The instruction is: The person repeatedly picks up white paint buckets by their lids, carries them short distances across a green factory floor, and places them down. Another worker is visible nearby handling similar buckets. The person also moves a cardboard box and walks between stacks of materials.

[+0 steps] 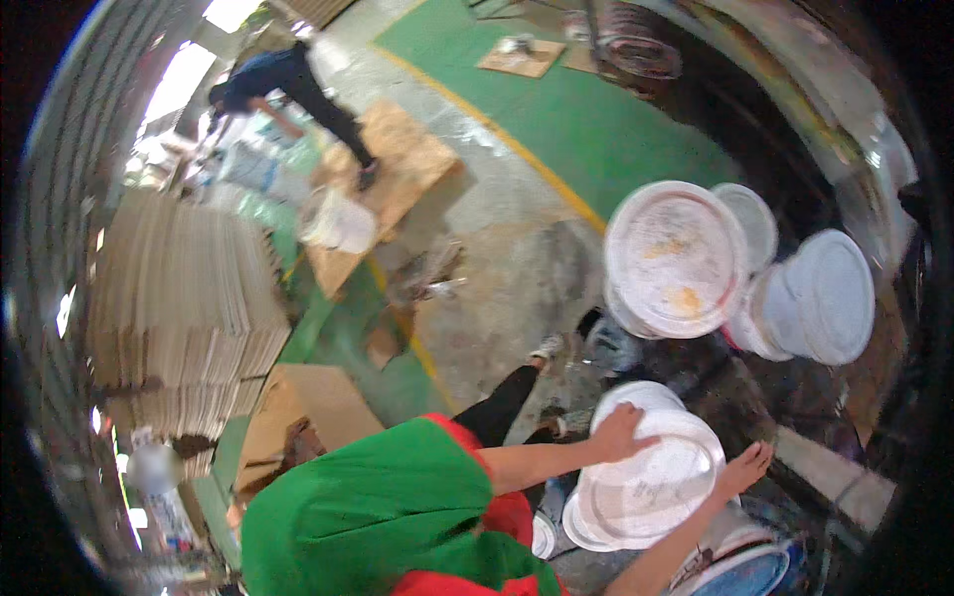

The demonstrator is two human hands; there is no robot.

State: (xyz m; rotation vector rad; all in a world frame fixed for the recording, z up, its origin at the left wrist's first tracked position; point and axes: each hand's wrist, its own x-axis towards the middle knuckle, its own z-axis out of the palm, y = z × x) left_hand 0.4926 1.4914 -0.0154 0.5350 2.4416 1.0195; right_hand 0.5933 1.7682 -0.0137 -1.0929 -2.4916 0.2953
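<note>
A white, round plastic bucket with a broad pale face (pixel 661 487) sits directly before the person, between the two hands. The left hand (pixel 621 437) rests on its upper left part, fingers spread and not closed around anything. The right hand (pixel 745 467) is just beyond its right edge, fingers loosely extended; whether they touch the rim cannot be told.

The handling looks partway along: one hand is already on the bucket, but no firm two-handed grip shows. Its round face is closed over, though whether that is a lid or an upturned base, and whether anything is inside, is unclear.

Beyond the bucket, to its upper right, stand a large white bucket with a yellow-stained round top (pixel 676 258) and a plain white bucket with a pale round face (pixel 830 298), both out of the hands' reach as they are now and untouched. Below the bucket, near the right forearm, is a round container with a blue-stained top (pixel 740 571), also not in hand.
</note>
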